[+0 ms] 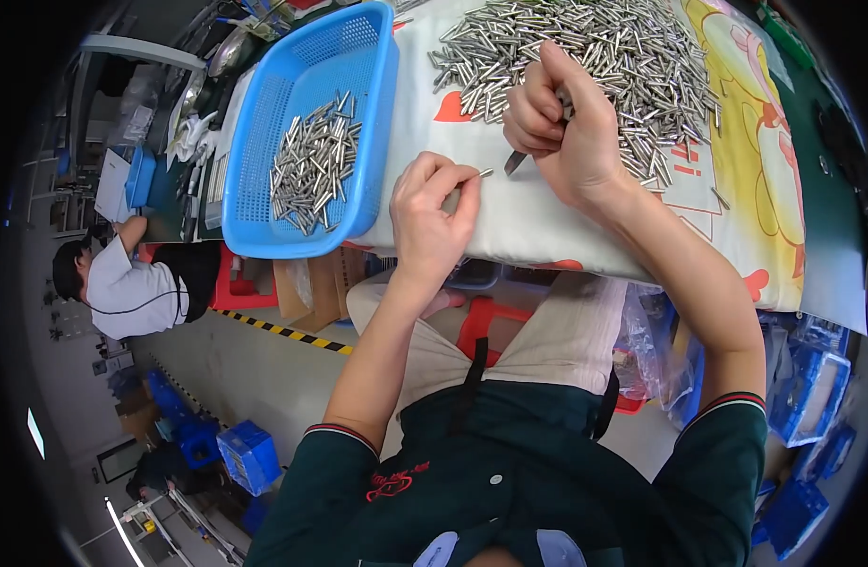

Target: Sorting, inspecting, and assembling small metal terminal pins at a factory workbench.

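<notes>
Left hand (pixel 432 215): forearm raised from the lower edge, back of the hand turned up, fingers bent and directed to the right; grip clamped at the fingertips on a single metal pin (pixel 486 173), by which a short bright end is left exposed. Right hand (pixel 578 132): forearm brought in from the right with the elbow strongly bent, fingers curled inward, thumb pointed away from the body; grip closed on a dark-bladed tool (pixel 515 163), its blade projected from the lower side of the fist, its handle concealed by the fingers. The pinched pin is held just beside the blade, with a gap seen between them, above a printed cloth (pixel 533 227). Pin: small, slender, cylindrical, silver-toned, polished; finer details too small to be told. Pin pile (pixel 571 47): a large heap of similar pieces, laid in all directions at the far side of the cloth, beyond and behind the right hand; a few strays are scattered at its right edge. Basket (pixel 382 142): blue plastic, rectangular, perforated, placed left of the hands; a smaller batch of pins (pixel 313 165) is contained in it, loosely heaped towards its near end.
</notes>
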Demonstrator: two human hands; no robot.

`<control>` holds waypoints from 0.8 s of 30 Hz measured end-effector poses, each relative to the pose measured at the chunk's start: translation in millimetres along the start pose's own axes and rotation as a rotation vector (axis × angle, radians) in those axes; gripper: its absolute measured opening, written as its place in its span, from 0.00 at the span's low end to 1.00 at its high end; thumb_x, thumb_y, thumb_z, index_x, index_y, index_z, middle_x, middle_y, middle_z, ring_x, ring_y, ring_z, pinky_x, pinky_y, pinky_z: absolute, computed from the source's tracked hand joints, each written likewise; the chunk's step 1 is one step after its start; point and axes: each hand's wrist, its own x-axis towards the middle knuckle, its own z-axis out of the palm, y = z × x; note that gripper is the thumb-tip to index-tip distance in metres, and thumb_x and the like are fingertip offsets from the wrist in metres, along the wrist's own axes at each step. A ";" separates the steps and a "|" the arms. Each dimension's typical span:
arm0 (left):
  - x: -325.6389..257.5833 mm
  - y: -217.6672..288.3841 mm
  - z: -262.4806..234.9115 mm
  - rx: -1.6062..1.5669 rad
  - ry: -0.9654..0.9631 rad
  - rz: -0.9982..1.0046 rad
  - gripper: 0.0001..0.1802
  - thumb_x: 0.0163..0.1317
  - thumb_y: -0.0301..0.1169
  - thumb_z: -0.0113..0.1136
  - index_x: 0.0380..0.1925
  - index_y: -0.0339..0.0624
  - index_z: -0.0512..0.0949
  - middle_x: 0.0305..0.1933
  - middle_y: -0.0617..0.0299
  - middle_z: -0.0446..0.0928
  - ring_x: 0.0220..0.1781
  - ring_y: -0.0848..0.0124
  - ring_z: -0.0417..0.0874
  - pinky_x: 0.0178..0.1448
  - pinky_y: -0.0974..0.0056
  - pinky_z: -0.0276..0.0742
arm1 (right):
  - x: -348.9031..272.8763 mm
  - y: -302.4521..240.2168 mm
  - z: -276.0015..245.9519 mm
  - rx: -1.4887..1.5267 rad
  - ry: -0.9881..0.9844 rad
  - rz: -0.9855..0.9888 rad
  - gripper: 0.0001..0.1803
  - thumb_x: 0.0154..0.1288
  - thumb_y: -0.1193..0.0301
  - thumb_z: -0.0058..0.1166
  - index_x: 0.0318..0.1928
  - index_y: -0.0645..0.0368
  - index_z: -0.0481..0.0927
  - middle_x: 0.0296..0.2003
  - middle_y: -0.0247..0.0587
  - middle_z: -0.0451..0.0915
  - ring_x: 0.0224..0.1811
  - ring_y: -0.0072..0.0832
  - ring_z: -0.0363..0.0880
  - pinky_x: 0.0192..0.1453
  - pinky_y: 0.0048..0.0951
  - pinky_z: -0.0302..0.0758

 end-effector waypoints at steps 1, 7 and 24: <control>0.4 0.1 -0.2 0.005 -0.003 -0.003 0.03 0.49 0.20 0.61 0.26 0.36 0.80 0.25 0.62 0.73 0.23 0.74 0.70 0.27 0.71 0.66 | 0.1 2.0 -0.9 0.010 -0.004 -0.002 0.27 0.69 0.53 0.36 0.15 0.50 0.53 0.10 0.25 0.49 0.13 0.18 0.41 0.19 0.24 0.43; 0.7 0.6 -0.2 -0.009 -0.008 -0.025 0.03 0.48 0.20 0.62 0.25 0.37 0.80 0.25 0.60 0.72 0.26 0.68 0.72 0.29 0.66 0.67 | 4.9 9.0 -5.1 0.020 -0.053 0.016 0.27 0.70 0.55 0.34 0.14 0.50 0.52 0.10 0.26 0.48 0.13 0.19 0.41 0.19 0.25 0.43; 1.3 0.6 0.0 -0.024 -0.001 -0.046 0.02 0.47 0.21 0.62 0.23 0.38 0.79 0.25 0.59 0.72 0.27 0.62 0.74 0.32 0.61 0.68 | 4.6 13.8 -2.6 0.038 -0.012 -0.010 0.26 0.71 0.56 0.34 0.14 0.50 0.53 0.10 0.26 0.49 0.12 0.19 0.42 0.19 0.24 0.44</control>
